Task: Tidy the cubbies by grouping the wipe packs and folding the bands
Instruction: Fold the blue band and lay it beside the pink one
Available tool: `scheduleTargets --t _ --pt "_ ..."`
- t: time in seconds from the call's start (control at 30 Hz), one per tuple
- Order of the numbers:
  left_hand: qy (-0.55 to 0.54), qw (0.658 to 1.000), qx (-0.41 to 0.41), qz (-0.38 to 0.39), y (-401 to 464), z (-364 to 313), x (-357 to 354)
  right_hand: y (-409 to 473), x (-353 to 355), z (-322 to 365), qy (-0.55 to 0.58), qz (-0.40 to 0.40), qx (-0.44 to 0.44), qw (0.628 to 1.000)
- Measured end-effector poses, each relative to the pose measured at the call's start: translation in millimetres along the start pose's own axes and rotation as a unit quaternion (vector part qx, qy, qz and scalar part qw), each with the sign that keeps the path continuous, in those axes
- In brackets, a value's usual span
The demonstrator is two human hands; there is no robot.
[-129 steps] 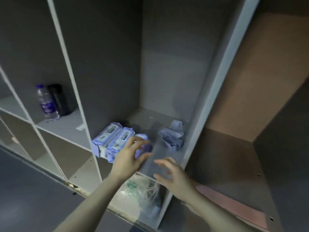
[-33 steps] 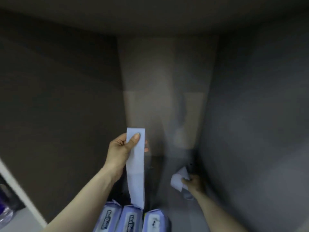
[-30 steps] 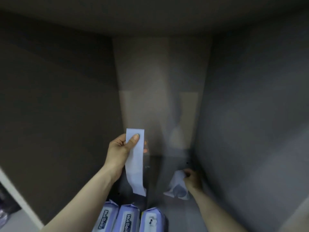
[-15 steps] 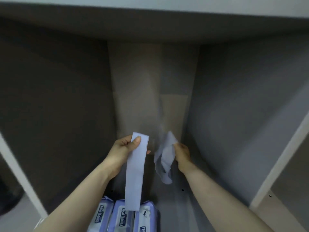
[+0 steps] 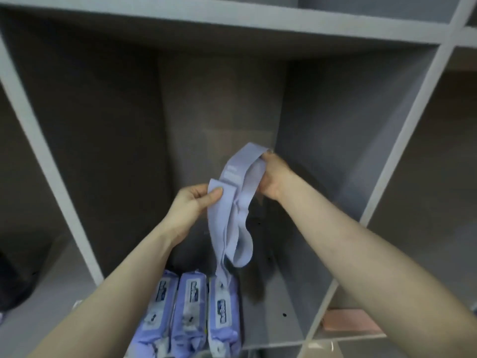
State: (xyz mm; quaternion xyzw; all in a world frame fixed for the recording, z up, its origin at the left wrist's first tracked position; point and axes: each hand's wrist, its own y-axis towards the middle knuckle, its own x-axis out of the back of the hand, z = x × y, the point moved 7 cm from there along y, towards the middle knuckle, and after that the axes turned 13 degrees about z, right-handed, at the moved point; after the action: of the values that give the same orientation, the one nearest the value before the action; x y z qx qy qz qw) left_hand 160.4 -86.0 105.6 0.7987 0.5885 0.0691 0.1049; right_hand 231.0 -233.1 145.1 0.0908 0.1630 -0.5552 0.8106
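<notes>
Two pale lilac bands hang in front of the middle cubby. My left hand (image 5: pixel 194 205) pinches the top of a flat band (image 5: pixel 219 228) that drops straight down to the wipe packs. Higher and to the right, my right hand (image 5: pixel 274 174) grips a looped band (image 5: pixel 240 177) that curls down beside the flat one and touches it. Three purple wipe packs (image 5: pixel 192 313) stand side by side at the cubby's front left, on the shelf floor (image 5: pixel 268 313).
Grey dividers (image 5: pixel 49 156) and a top shelf board (image 5: pixel 232 24) frame the cubby. A dark object (image 5: pixel 13 277) sits in the left cubby. A pink flat item (image 5: pixel 351 321) lies in the lower right cubby.
My right hand picked the crumpled band off the cubby floor, lifted it and brought it against the band in my left hand. The camera pulled back, showing more of the shelf frame.
</notes>
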Motion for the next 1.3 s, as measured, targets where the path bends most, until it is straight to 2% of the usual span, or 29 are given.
scheduleTargets --t 0.1,0.17,0.3,0.4,0.5,0.63,0.7,0.77,0.87,1.0,1.2,1.3 --pt "0.027 0.998 -0.031 -0.037 -14.2 -12.4 1.5 -13.9 15.7 3.3 0.034 -0.075 0.016 0.996" --pt "0.023 0.999 -0.036 -0.020 -20.6 -19.1 -2.5 -28.2 21.9 -1.3 0.004 -0.096 0.007 0.995" --pt "-0.089 0.995 -0.005 0.038 -24.4 -27.2 -17.7 -56.2 31.5 -9.4 -0.208 -0.117 0.000 0.971" --pt "-0.137 0.990 0.013 0.042 -21.8 -29.8 -27.0 -73.0 12.7 -18.7 -0.347 -0.020 0.043 0.937" --pt "-0.143 0.989 0.003 0.031 -18.5 -31.6 -33.0 -92.2 -9.3 -23.6 -0.394 0.068 0.094 0.912" --pt "-0.149 0.989 0.014 0.021 -19.6 -29.5 -37.0 -107.9 -21.0 -30.7 -0.309 0.187 0.092 0.928" --pt "-0.140 0.990 0.015 0.018 -21.7 -30.8 -37.7 -112.3 -20.3 -23.0 -0.243 0.202 0.114 0.942" --pt "-0.128 0.991 0.013 0.025 -24.0 -33.0 -39.5 -115.2 -21.2 -13.3 -0.229 0.211 0.146 0.939" --pt "-0.129 0.991 0.011 0.032 -26.5 -36.0 -40.2 -115.6 -23.6 -4.7 -0.287 0.159 0.195 0.924" --pt "-0.114 0.993 0.010 0.026 -25.4 -40.3 -37.5 -113.0 -25.2 -2.6 -0.291 0.077 0.255 0.919" --pt "-0.072 0.997 -0.013 -0.019 -28.5 -51.2 -28.6 -104.3 -20.3 4.4 -0.260 -0.021 0.255 0.931" --pt "-0.039 0.997 -0.022 -0.060 -31.6 -52.0 -20.1 -97.1 -18.1 5.1 -0.215 -0.044 0.210 0.953"
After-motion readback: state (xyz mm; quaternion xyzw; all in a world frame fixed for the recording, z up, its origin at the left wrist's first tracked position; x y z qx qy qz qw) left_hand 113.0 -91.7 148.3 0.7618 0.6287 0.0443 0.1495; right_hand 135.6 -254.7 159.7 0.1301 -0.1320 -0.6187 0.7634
